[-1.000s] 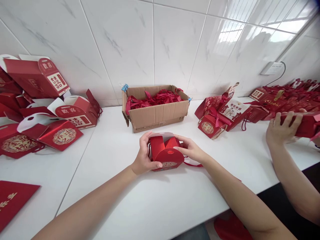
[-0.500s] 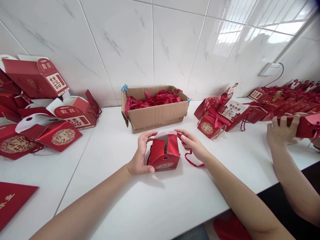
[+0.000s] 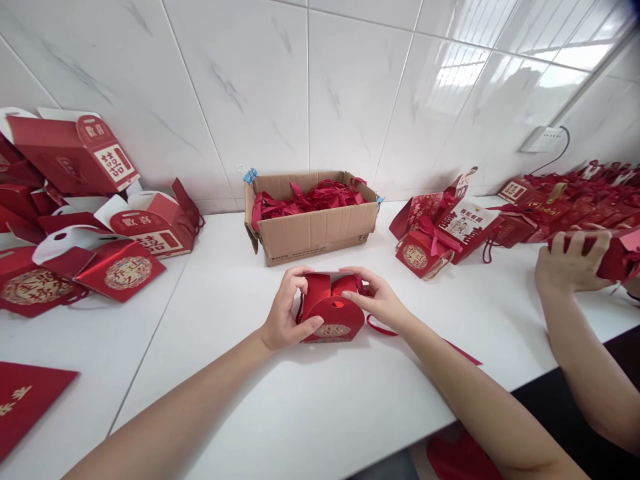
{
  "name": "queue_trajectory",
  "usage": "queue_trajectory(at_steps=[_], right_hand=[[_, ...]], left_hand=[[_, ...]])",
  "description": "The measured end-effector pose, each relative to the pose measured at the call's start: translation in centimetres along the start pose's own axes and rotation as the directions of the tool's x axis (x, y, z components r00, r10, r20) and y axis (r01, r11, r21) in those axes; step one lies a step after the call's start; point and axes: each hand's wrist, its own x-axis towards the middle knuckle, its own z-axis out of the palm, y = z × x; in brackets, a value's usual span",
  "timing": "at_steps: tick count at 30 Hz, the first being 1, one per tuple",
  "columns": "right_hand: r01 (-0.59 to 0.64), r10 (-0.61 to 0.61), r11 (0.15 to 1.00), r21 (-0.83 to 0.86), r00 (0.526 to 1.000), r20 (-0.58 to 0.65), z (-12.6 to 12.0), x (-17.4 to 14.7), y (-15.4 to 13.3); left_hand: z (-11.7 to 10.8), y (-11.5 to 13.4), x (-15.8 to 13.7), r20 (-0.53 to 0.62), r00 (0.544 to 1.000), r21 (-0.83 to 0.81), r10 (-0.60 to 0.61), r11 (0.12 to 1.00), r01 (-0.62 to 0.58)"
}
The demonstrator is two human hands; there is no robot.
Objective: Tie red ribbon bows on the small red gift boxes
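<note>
A small red gift box (image 3: 334, 323) with a gold round emblem stands on the white table in front of me. Its rounded front flap, with a hole in it, is raised against the folded top panels. My left hand (image 3: 289, 312) wraps the box's left side, thumb on the front and fingers behind. Over the top right edge my right hand (image 3: 376, 299) grips the box, thumb on the upper panel. A dark red ribbon (image 3: 381, 328) trails from beneath that hand onto the table. The far fingertips of both hands are hidden behind the box.
Behind the box stands a cardboard carton (image 3: 317, 233) full of red ribbons. Red gift boxes pile up at left (image 3: 123, 263) and right (image 3: 423, 250). A co-worker's hand (image 3: 575, 260) holds another red box at far right. A red card (image 3: 30, 407) lies front left.
My right hand has moved left, from the ribbon beside the box onto its top right edge. The front flap now stands higher and the top gap is narrower. My left hand stays on the box.
</note>
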Motion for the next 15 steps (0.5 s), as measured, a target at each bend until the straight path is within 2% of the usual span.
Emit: queue_trajectory(at_steps=[3, 6, 11, 15], right_hand=[[0.1, -0.099, 0.991, -0.088, 0.995, 0.015, -0.2, -0.1, 0.2], [0.153, -0.148, 0.98, -0.128, 0.988, 0.05, -0.6, -0.2, 0.4], [0.197, -0.175, 0.94, -0.28, 0.979, 0.101, -1.0, -0.4, 0.2], [0.172, -0.154, 0.924, -0.341, 0.985, 0.079, -0.9, -0.4, 0.1]], left_hand=[[0.3, 0.6, -0.1, 0.033, 0.997, 0.049, -0.076, 0.996, 0.075], [0.8, 0.9, -0.5, 0.042, 0.989, 0.056, -0.143, 0.989, 0.14], [1.5, 0.9, -0.7, -0.079, 0.992, -0.08, -0.098, 0.993, 0.091], [1.3, 1.5, -0.3, -0.049, 0.993, 0.059, -0.109, 0.992, 0.112]])
